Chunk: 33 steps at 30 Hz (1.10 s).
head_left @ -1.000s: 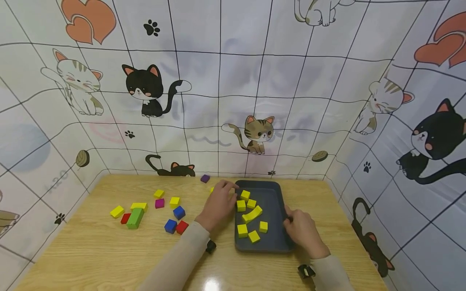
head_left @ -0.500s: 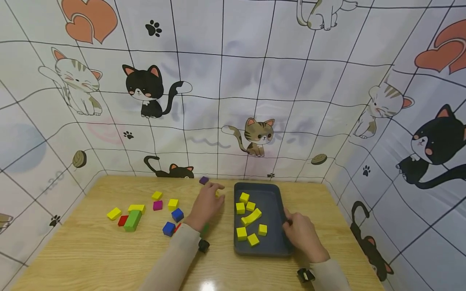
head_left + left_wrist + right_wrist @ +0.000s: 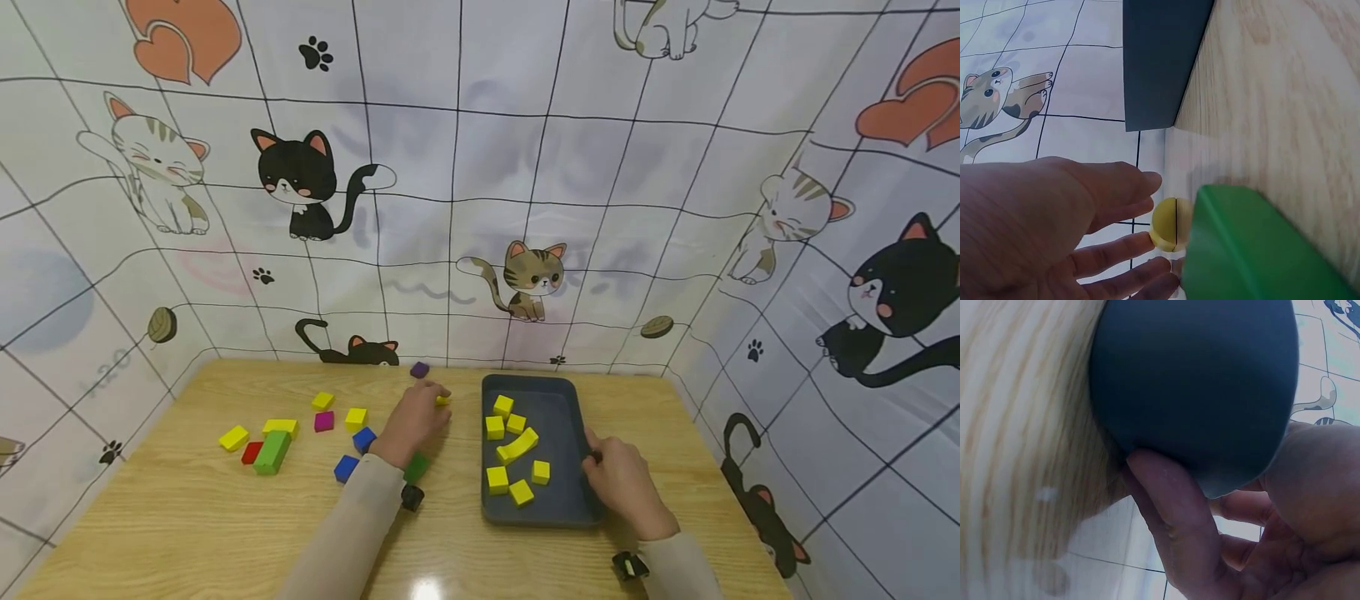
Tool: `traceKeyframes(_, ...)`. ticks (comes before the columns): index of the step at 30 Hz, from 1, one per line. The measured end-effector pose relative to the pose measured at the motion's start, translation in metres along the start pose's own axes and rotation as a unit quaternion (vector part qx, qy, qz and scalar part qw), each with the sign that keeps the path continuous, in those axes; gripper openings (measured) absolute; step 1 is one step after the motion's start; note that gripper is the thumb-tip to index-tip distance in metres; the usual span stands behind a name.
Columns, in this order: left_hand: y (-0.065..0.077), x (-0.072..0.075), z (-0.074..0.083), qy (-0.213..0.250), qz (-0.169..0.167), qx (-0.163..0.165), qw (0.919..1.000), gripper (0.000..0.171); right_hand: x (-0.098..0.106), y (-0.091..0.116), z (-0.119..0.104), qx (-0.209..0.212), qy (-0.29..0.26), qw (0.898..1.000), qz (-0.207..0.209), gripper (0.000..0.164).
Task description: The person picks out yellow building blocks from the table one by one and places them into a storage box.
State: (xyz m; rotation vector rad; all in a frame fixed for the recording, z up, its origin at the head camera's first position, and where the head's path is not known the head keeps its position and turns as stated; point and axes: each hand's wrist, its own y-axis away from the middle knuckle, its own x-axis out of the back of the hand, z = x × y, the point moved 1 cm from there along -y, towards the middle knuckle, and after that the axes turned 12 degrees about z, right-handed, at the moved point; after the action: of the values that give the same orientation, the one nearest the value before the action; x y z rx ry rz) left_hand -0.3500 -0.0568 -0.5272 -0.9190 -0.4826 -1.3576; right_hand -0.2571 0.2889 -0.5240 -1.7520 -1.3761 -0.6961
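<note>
My left hand point(image 3: 411, 422) reaches over the table left of the tray, its fingertips around a small yellow block point(image 3: 442, 401). In the left wrist view the fingers are nearly straight, and this yellow block point(image 3: 1164, 225) with a rounded outline lies at their tips. A green block point(image 3: 416, 468) stands under the left wrist, large in the left wrist view. My right hand point(image 3: 626, 483) grips the right wall of a dark grey tray point(image 3: 566, 500), fingers bent against its side point(image 3: 1194, 381). Inside the tray lie several yellow cubes point(image 3: 497, 480) and a curved yellow block point(image 3: 517, 447).
Left of the left hand lie blue cubes point(image 3: 346, 468), yellow blocks point(image 3: 356, 419), a magenta cube point(image 3: 324, 422), a red block point(image 3: 252, 452) and a long green block point(image 3: 272, 453). A purple block point(image 3: 420, 369) sits at the table's back edge, against a cat-patterned cloth point(image 3: 420, 250).
My left hand has moved left from the tray's rim to the small yellow block, then slightly further left. The right hand stays on the tray, and the yellow blocks inside look unmoved.
</note>
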Motion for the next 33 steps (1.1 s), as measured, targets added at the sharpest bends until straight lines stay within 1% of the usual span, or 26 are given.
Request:
traceKeyframes(4, -0.0005, 0.0006, 0.0002, -0.018, -0.003, -0.008, 0.9998, 0.031, 0.0008, -0.0007, -0.0001, -0.004, -0.001, 1.000, -0.005, 0.057)
traceKeyframes(10, -0.0018, -0.0017, -0.0006, -0.030, -0.007, -0.019, 0.9993, 0.027, 0.0046, -0.0009, -0.0006, 0.008, 0.006, 1.000, -0.002, 0.058)
traceKeyframes(14, -0.0024, -0.0012, -0.0018, -0.034, -0.010, -0.014, 0.9993, 0.028, 0.0046, -0.0012, -0.0010, 0.005, 0.008, 1.000, -0.001, 0.058)
traceKeyframes(17, -0.0017, -0.0002, -0.0027, -0.035, -0.013, -0.005, 0.9993, 0.028, 0.0025, -0.0012, -0.0014, -0.001, 0.005, 1.000, -0.006, 0.059)
traceKeyframes(21, -0.0010, 0.0017, -0.0056, -0.035, -0.018, -0.002, 0.9992, 0.027, -0.0013, -0.0005, -0.0014, -0.005, 0.004, 1.000, -0.008, 0.058)
traceKeyframes(28, -0.0011, 0.0001, -0.0086, -0.035, -0.015, -0.010, 0.9992, 0.023, -0.0015, -0.0001, -0.0004, 0.010, 0.008, 1.000, -0.003, 0.059)
traceKeyframes(33, -0.0013, -0.0014, -0.0088, -0.041, -0.017, -0.012, 0.9990, 0.023, -0.0003, -0.0007, 0.0017, 0.006, -0.004, 1.000, -0.018, 0.060)
